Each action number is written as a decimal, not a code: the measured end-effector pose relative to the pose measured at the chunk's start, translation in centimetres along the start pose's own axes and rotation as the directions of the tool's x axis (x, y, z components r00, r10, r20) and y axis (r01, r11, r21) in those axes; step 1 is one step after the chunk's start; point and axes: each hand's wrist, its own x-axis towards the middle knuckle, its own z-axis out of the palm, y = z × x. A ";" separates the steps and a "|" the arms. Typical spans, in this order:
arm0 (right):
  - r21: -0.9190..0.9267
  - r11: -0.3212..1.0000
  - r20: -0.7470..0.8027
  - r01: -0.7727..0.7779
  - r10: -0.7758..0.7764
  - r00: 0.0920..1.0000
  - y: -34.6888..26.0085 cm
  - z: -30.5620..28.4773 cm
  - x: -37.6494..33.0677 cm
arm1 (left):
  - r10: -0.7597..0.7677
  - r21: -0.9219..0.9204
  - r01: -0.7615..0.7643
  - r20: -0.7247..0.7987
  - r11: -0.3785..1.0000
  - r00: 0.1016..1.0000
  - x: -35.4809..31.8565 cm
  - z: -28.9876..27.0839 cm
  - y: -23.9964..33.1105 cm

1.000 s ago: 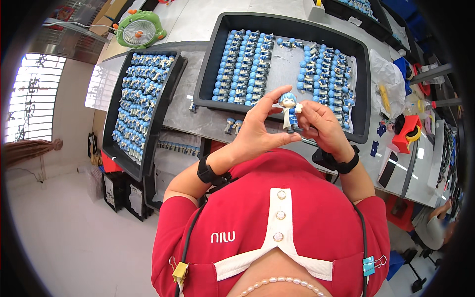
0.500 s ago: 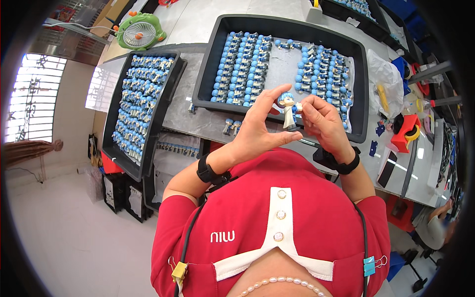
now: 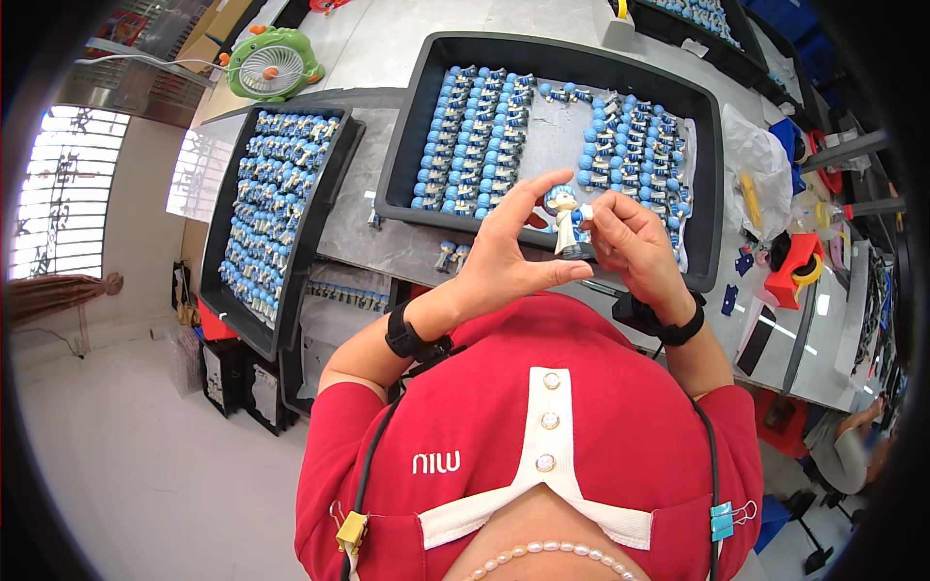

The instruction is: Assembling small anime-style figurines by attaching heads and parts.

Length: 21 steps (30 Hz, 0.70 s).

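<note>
A small blue-haired figurine (image 3: 566, 223) in a cream and blue outfit stands upright between my hands, in front of the near wall of a large black tray. My left hand (image 3: 513, 232) grips it from top to bottom, index finger at the head and thumb under the base. My right hand (image 3: 630, 237) pinches the figurine's side with thumb and fingertips; the exact spot is partly hidden. Behind them, the black tray (image 3: 407, 184) holds rows of like figurines lying down, with a bare strip of lining between two groups.
Another black tray (image 3: 334, 184) full of figurines stands tilted at the left. A few figurines (image 3: 450, 254) sit by the big tray's near edge. A green fan (image 3: 274, 66) is at the back left. On the right are a plastic bag (image 3: 758, 145) and a red tape dispenser (image 3: 796, 266).
Both hands keep nearly the same place around the figurine, which has turned slightly. The view has shifted a little.
</note>
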 end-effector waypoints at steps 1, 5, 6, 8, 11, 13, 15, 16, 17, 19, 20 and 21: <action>-0.004 1.000 -0.002 0.011 -0.011 1.000 0.0 0.0 0.1 | -0.008 -0.016 0.008 0.002 1.000 1.000 0.1 0.0 -0.1; 0.003 1.000 -0.012 0.010 -0.010 1.000 0.0 -0.2 0.3 | -0.057 -0.096 0.057 0.011 0.994 0.998 0.4 0.2 -0.5; 0.005 1.000 -0.015 0.009 -0.009 1.000 0.0 -0.2 0.3 | -0.059 -0.096 0.060 0.013 0.994 0.998 0.4 0.2 -0.6; 0.017 1.000 -0.017 -0.003 0.004 1.000 0.0 -0.4 0.4 | -0.092 -0.121 0.094 0.022 0.988 0.995 0.5 0.3 -0.8; 0.023 1.000 -0.035 -0.003 0.004 0.999 0.2 -0.5 0.5 | -0.112 -0.132 0.114 0.026 0.985 0.993 0.6 0.3 -1.0; 0.037 0.999 -0.039 -0.011 0.013 0.999 0.4 -0.6 0.6 | -0.120 -0.119 0.122 0.025 0.985 0.992 0.6 0.3 -1.1; 0.051 0.999 -0.040 -0.020 0.022 0.999 0.4 -0.7 0.6 | -0.128 -0.104 0.130 0.021 0.986 0.991 0.6 0.3 -1.1; 0.067 0.996 -0.028 -0.051 0.052 0.998 0.4 -0.8 0.5 | -0.118 -0.100 0.117 0.000 0.988 0.993 0.6 0.3 -1.1; 0.083 0.993 -0.015 -0.081 0.083 0.996 0.5 -0.8 0.5 | -0.107 -0.095 0.105 -0.020 0.990 0.994 0.5 0.3 -1.2; 0.157 0.977 0.016 -0.147 0.146 0.989 0.5 -0.7 0.4 | -0.108 -0.103 0.105 -0.023 0.989 0.994 0.6 0.3 -0.9; 0.228 0.951 0.052 -0.211 0.205 0.977 0.5 -0.7 0.4 | -0.109 -0.111 0.106 -0.024 0.988 0.994 0.5 0.3 -0.8; 0.226 0.951 0.052 -0.212 0.205 0.977 0.6 -0.7 0.4 | -0.108 -0.112 0.104 -0.026 0.988 0.994 0.5 0.3 -0.8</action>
